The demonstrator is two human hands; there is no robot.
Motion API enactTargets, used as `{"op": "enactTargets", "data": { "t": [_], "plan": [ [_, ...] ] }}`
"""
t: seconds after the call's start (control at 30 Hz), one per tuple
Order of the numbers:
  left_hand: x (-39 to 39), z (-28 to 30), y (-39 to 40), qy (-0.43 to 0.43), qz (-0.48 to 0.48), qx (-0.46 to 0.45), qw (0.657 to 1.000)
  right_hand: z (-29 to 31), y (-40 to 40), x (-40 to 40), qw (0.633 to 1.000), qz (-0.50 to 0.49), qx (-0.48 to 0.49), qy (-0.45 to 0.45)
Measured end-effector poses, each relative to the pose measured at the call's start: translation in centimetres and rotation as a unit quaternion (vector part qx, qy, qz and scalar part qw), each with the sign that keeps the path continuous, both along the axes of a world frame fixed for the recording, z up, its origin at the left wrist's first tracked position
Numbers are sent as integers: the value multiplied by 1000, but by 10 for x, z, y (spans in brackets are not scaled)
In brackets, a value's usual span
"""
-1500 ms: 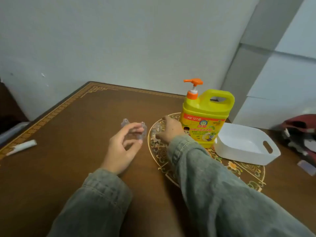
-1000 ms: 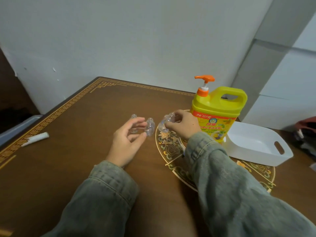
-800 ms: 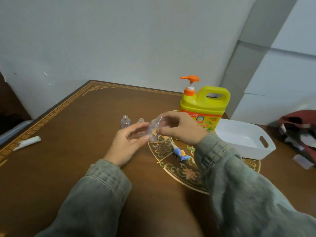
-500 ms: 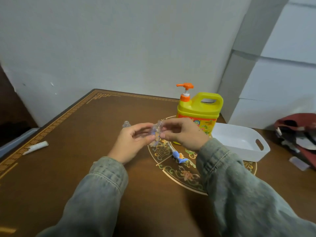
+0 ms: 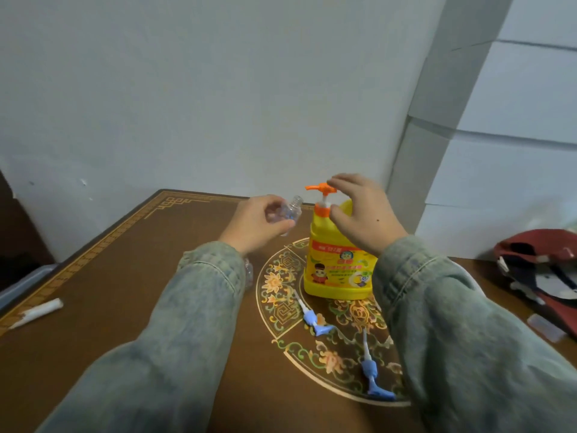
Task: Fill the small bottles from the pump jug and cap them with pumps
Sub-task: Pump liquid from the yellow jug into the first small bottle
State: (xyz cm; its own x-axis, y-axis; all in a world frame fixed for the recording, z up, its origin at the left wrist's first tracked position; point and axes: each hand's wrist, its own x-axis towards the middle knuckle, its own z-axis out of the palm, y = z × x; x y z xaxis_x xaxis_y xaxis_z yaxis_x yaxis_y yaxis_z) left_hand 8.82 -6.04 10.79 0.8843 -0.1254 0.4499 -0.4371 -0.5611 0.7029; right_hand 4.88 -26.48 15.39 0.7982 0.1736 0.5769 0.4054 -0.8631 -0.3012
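While both denim-sleeved forearms reach forward over the bench, the scene reads as follows.
Left hand: raised above the bench, fingers curled, grip closed around a small clear bottle.
Small clear bottle: uncapped, tilted, its open neck pointing up and right toward the orange pump head, close to the nozzle but apart from it.
Right hand: arched over the pump jug, fingertips on top of the pump head, thumb by the orange collar; grip loosely open, clasping nothing.
Pump jug: yellow, upright on the round floral inlay.
Small pumps: 2 blue ones lying on the inlay nearer the person.
Second clear bottle: partly hidden beside the left sleeve.
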Motion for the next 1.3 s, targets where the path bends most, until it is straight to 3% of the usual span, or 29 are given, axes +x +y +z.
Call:
{"op": "enactTargets", "data": {
  "t": [0.43,0.83,1.3],
  "plan": [
    [18,24,-15,-74,3,126,989,-10,1,19,999,20,-41,-23],
    [19,33,-28,-133,12,267,955,-17,12,25,999,1,-19,-48],
    [8,29,-32,-98,13,236,967,-15,13,20,999,-7,-36,-29]
  ]
}}
